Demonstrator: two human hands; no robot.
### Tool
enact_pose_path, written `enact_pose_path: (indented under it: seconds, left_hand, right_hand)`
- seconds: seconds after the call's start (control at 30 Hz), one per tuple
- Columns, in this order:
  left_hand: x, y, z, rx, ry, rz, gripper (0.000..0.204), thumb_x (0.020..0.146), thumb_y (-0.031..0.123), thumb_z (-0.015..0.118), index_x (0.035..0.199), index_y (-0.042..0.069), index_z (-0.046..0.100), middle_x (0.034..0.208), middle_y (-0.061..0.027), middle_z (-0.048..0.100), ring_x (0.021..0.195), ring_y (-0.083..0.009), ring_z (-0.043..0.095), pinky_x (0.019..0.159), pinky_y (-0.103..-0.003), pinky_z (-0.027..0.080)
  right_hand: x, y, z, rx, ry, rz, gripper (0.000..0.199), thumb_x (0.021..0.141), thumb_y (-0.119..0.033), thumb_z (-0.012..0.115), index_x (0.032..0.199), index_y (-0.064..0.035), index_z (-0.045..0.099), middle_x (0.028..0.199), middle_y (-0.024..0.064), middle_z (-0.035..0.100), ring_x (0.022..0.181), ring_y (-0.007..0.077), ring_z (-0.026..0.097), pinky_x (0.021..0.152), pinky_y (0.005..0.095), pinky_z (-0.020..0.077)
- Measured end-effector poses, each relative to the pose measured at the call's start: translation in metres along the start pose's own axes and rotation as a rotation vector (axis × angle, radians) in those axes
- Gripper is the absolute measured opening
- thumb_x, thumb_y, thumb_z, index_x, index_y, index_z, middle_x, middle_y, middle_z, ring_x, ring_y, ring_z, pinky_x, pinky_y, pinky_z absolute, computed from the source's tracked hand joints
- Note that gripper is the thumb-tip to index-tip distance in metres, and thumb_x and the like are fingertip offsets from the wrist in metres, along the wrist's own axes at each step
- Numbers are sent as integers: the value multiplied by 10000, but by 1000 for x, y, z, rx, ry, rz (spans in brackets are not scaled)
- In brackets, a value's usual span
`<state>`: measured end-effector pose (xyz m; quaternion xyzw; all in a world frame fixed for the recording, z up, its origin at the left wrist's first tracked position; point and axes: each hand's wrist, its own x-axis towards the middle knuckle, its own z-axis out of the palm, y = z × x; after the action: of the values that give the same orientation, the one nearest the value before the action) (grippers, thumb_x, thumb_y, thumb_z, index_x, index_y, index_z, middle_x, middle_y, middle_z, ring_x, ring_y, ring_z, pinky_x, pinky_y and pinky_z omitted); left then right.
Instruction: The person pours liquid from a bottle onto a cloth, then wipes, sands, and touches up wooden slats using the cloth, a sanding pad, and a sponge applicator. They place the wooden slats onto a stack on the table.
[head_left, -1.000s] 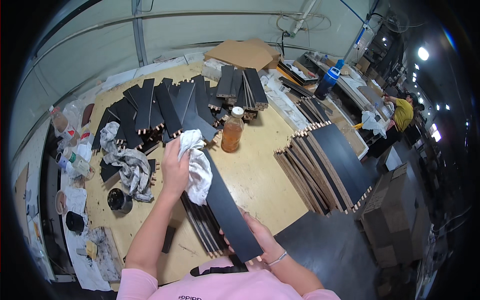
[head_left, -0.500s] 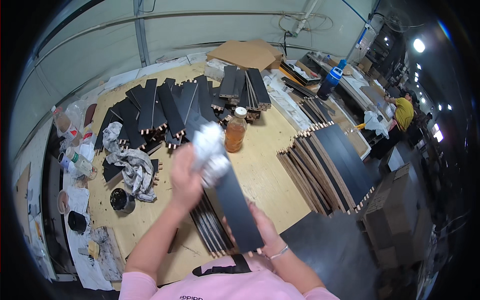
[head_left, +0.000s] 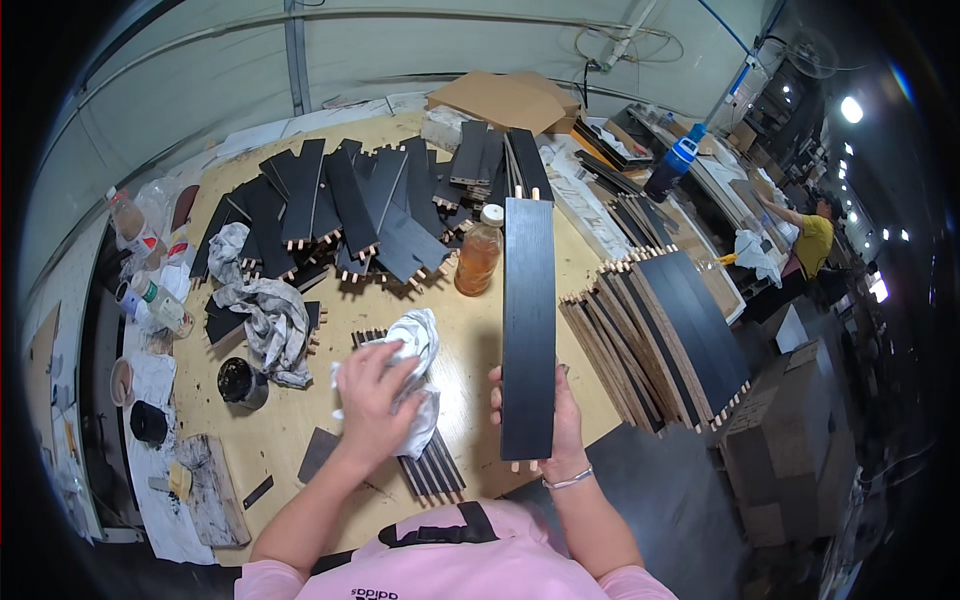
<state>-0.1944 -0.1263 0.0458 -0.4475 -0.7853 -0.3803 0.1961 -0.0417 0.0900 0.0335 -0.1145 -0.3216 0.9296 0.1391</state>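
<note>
My right hand (head_left: 568,425) grips a black wooden board (head_left: 529,320) near its lower end, holding it upright with its broad face toward me. Pale dowels stick out of both ends of the board. A crumpled white cloth (head_left: 414,335) is under my left hand (head_left: 374,402), whose fingers curl over it. Cloth and hand are above a row of dark boards standing on edge (head_left: 436,476), partly covering it. Just left of the held board's upper half stands a bottle of amber liquid (head_left: 480,262) with a white cap.
Black boards with dowels (head_left: 345,210) lie heaped at the back. Another stack (head_left: 680,320) sits at the right table edge. To the left are stained rags (head_left: 275,325), a jar of black stuff (head_left: 242,383) and a yellow sponge (head_left: 180,480). A person in yellow (head_left: 815,245) is far right.
My left hand and the cloth have come off the board, moving down toward me. The board has swung upright and shifted right in my right hand.
</note>
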Motion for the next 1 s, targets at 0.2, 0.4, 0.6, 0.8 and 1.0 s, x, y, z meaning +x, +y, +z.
enact_pose_path:
  seconds: [0.2, 0.4, 0.6, 0.8, 1.0]
  left_hand:
    - [-42, 36, 25, -937, -393, -558, 283, 1056, 132, 795, 1286, -33, 771, 1044, -85, 824, 985, -146, 745, 913, -330, 584]
    - [-44, 52, 10, -990, -368, -667, 201, 1020, 93, 822, 1154, -50, 773, 974, -41, 791, 907, -90, 709, 808, -291, 580]
    - [-90, 7, -32, -669, -265, -391, 175, 997, 123, 840, 1112, 1, 793, 915, -106, 776, 817, -209, 736, 770, -360, 578]
    - [-171, -93, -179, -159, 333, -1002, 237, 958, -18, 787, 1193, 12, 793, 1072, -28, 784, 954, -122, 696, 913, -295, 572]
    - [-289, -147, -299, 719, 393, -894, 519, 853, 1, 849, 1355, 11, 720, 1363, -197, 708, 1294, -393, 643, 1145, -467, 503]
  right_hand:
    - [7, 9, 4, -75, -48, -26, 701, 1191, -635, 347, 1543, -57, 528, 1370, 241, 681, 1053, 279, 753, 901, 421, 679]
    - [10, 22, 26, -182, -14, 59, 696, 1178, -629, 418, 1494, -25, 558, 1335, 222, 725, 1103, 309, 772, 962, 469, 670]
    - [11, 44, 44, -342, -10, 199, 413, 1117, -190, 637, 1457, 24, 542, 1177, 258, 775, 913, 339, 823, 824, 428, 718]
    - [16, 68, 49, -303, -175, 276, 455, 1101, -250, 712, 1412, 46, 562, 1164, 309, 771, 921, 355, 821, 815, 447, 720]
    - [27, 88, 47, -294, -184, 338, 462, 1095, -249, 720, 1405, 58, 568, 1159, 311, 771, 917, 356, 819, 824, 461, 720]
